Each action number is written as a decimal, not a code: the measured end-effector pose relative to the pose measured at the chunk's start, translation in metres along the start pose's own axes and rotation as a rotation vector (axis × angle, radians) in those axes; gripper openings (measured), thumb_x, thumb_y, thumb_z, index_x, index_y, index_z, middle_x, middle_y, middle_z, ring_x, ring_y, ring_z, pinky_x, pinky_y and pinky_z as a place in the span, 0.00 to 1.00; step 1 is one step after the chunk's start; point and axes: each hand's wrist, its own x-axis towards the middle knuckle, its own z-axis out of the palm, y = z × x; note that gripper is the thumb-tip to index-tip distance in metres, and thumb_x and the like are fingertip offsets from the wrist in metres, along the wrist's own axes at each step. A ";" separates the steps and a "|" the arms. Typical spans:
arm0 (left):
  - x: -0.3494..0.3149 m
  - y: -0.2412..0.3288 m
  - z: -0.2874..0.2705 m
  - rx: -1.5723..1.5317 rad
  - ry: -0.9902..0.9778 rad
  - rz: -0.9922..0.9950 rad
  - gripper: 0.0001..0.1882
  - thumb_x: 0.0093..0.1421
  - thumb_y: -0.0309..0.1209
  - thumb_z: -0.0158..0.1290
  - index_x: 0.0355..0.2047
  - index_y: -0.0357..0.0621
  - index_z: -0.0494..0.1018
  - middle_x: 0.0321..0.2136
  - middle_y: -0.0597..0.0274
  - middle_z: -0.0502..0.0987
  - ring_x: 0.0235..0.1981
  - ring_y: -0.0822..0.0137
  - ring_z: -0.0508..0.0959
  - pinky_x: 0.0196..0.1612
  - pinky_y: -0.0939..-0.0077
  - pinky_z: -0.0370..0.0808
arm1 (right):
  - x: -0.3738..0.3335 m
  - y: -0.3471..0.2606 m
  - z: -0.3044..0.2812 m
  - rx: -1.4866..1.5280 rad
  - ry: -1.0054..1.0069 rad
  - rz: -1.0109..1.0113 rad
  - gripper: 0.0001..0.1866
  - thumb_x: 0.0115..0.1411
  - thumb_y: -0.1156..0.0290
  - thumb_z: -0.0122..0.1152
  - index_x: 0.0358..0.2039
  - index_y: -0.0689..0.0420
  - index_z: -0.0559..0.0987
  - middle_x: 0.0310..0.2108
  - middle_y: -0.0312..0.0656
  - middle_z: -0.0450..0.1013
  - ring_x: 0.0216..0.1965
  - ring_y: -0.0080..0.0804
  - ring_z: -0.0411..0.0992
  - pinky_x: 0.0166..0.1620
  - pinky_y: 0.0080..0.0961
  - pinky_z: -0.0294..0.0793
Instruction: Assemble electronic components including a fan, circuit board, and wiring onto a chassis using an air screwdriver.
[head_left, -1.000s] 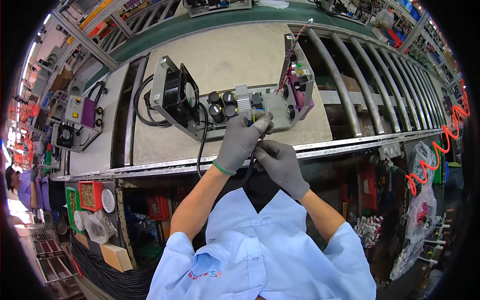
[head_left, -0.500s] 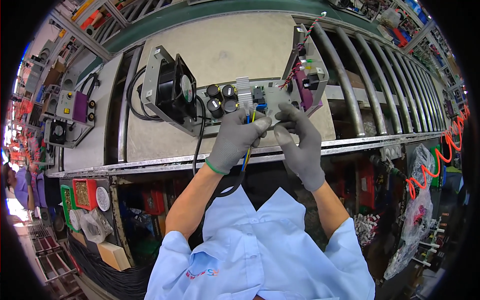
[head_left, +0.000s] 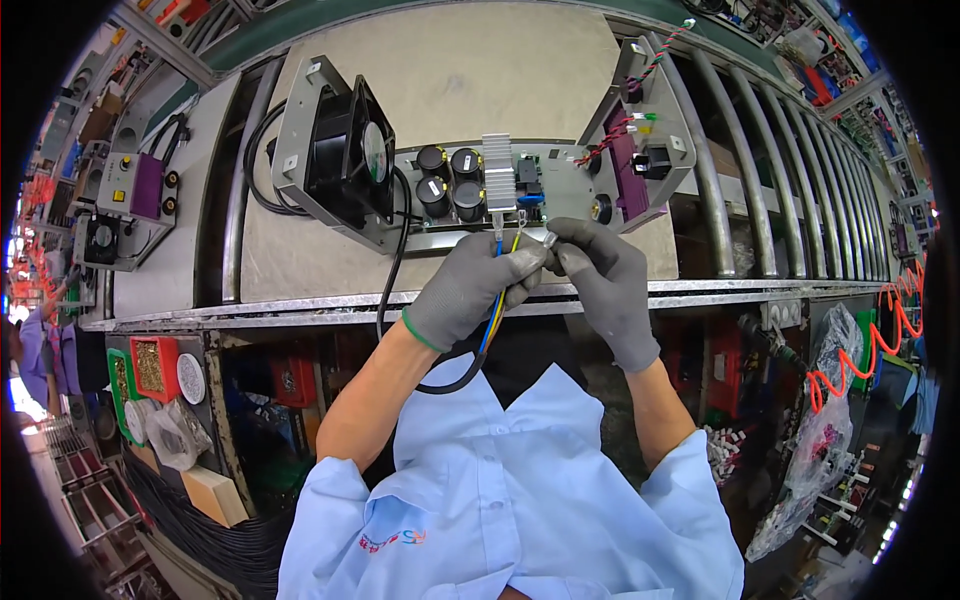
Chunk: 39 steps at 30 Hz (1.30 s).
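My left hand [head_left: 462,292], in a grey glove, is closed on the wires of a black cable [head_left: 452,386]. A blue wire [head_left: 491,336] and a yellow-green wire pass through its grip, with clear-sleeved terminals showing above the fingers. My right hand [head_left: 612,290], also gloved, pinches a small clear-sleeved wire terminal [head_left: 549,239] right beside the left fingertips. Just beyond both hands stands an open metal chassis [head_left: 430,240]. It carries a black fan [head_left: 352,155], several black capacitors [head_left: 467,198], a silver heatsink [head_left: 498,172] and a purple-marked end panel [head_left: 625,168].
The chassis rests on a pale board [head_left: 460,90] over a roller conveyor [head_left: 770,170]. At left stands another unit with a purple panel [head_left: 147,185]. Below it are red and green parts bins [head_left: 155,367]. An orange coiled hose [head_left: 850,360] hangs at right.
My right hand has come in from slightly apart and now pinches a terminal beside the left fingertips. The left hand keeps its grip on the wires. The whole view has shifted slightly.
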 end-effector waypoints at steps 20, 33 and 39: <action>0.024 0.031 0.037 0.230 0.180 0.286 0.11 0.60 0.31 0.57 0.36 0.35 0.81 0.26 0.72 0.76 0.29 0.81 0.70 0.33 0.81 0.68 | -0.006 -0.033 -0.006 -0.035 0.406 -0.233 0.11 0.64 0.78 0.63 0.45 0.67 0.80 0.35 0.44 0.80 0.31 0.25 0.78 0.36 0.21 0.79; 0.071 0.050 0.028 0.209 0.206 0.248 0.12 0.59 0.34 0.60 0.34 0.36 0.82 0.25 0.71 0.76 0.28 0.82 0.71 0.32 0.81 0.68 | 0.016 -0.035 -0.035 -0.634 0.401 -0.338 0.19 0.66 0.75 0.60 0.55 0.66 0.72 0.47 0.41 0.74 0.48 0.24 0.70 0.53 0.24 0.69; 0.072 0.055 0.028 0.166 0.167 0.173 0.12 0.58 0.35 0.60 0.27 0.38 0.81 0.20 0.73 0.72 0.23 0.82 0.67 0.29 0.80 0.65 | 0.018 -0.032 -0.033 -0.640 0.372 -0.290 0.16 0.69 0.73 0.58 0.53 0.68 0.73 0.46 0.41 0.74 0.47 0.24 0.69 0.54 0.23 0.67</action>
